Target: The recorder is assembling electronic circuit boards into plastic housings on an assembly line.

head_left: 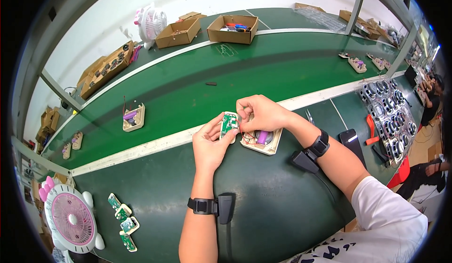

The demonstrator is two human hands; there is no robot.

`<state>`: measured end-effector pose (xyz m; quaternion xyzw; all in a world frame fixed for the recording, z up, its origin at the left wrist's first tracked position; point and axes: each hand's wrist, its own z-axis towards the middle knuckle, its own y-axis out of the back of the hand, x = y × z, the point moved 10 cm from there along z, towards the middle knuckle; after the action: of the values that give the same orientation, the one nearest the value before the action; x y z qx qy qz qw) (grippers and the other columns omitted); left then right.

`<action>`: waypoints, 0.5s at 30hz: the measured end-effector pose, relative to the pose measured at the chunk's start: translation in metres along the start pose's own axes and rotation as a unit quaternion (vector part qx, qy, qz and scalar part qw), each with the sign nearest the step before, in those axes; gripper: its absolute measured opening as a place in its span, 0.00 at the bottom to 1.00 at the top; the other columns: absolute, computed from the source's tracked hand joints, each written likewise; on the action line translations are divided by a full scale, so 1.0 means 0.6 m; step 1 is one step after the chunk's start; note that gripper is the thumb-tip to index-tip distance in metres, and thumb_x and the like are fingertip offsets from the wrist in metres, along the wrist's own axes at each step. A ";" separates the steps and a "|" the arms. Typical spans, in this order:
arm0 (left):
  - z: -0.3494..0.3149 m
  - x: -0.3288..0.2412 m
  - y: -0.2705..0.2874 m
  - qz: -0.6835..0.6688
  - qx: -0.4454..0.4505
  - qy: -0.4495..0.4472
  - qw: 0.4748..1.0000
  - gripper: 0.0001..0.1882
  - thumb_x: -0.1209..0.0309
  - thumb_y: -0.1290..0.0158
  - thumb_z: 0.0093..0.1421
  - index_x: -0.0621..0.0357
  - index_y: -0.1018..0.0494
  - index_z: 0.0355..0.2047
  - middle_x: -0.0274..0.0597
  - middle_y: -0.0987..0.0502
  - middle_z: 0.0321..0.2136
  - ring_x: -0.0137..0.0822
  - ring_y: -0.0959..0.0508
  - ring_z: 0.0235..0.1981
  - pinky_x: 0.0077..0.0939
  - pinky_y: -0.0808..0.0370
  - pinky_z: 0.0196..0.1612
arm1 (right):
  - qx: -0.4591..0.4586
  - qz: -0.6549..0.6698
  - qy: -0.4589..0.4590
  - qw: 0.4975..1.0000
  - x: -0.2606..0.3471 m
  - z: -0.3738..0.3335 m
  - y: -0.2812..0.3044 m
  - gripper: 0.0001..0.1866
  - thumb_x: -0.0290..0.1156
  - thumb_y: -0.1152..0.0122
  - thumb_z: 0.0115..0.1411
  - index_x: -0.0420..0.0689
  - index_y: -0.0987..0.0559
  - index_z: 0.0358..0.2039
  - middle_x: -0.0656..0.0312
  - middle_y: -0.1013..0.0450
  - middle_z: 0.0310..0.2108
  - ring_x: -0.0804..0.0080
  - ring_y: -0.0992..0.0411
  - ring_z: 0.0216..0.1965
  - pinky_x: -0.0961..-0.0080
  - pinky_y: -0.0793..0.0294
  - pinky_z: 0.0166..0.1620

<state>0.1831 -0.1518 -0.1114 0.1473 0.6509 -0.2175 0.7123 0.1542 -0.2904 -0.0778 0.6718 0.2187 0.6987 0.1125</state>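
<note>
My left hand (210, 146) holds a green circuit board (229, 123) seated in a small cream cover, gripped at its edges by thumb and fingers. Beside it, my right hand (262, 114) is closed in a pinch at the board's right side. A thin red wire (241, 132) runs from these fingertips towards a cream casing (270, 151), though the exact pinch point is partly hidden. The casing lies on the bench under my right hand, with a purple cylindrical battery (262, 137) and a round dark speaker inside.
At lower left lie several boards in covers (126, 224) and a pink-and-white fan (72, 219). A green belt (179, 93) carries casings (134, 118). Tweezers (309, 116), a phone (351, 143), an orange-handled tool (371, 129) and several speakers (390, 117) are right. People sit at far right.
</note>
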 end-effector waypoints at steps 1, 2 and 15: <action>0.000 -0.002 0.001 0.004 -0.003 -0.007 1.000 0.31 0.79 0.33 0.54 0.70 0.30 0.58 0.54 0.19 0.45 0.34 0.18 0.43 0.26 0.20 0.46 | -0.004 -0.011 0.003 1.000 0.004 0.000 0.001 0.13 0.21 0.34 0.49 0.41 0.33 0.26 0.64 0.23 0.23 0.83 0.27 0.26 0.80 0.28 0.30; -0.001 -0.001 0.001 0.005 -0.001 -0.007 1.000 0.31 0.79 0.33 0.54 0.70 0.30 0.58 0.54 0.19 0.45 0.34 0.18 0.43 0.26 0.20 0.46 | -0.008 -0.021 0.006 1.000 0.006 0.000 0.001 0.13 0.22 0.34 0.49 0.42 0.33 0.25 0.65 0.24 0.22 0.84 0.29 0.24 0.80 0.29 0.29; -0.005 -0.009 -0.006 0.049 -0.015 -0.034 0.998 0.30 0.80 0.32 0.52 0.71 0.28 0.55 0.52 0.18 0.41 0.33 0.17 0.40 0.25 0.18 0.42 | -0.035 -0.049 0.028 0.998 0.005 -0.001 0.006 0.13 0.22 0.34 0.47 0.42 0.34 0.24 0.65 0.26 0.20 0.83 0.31 0.23 0.78 0.31 0.28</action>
<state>0.1786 -0.1532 -0.1061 0.1609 0.6215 -0.1775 0.7459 0.1538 -0.2922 -0.0734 0.6360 0.2294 0.7184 0.1638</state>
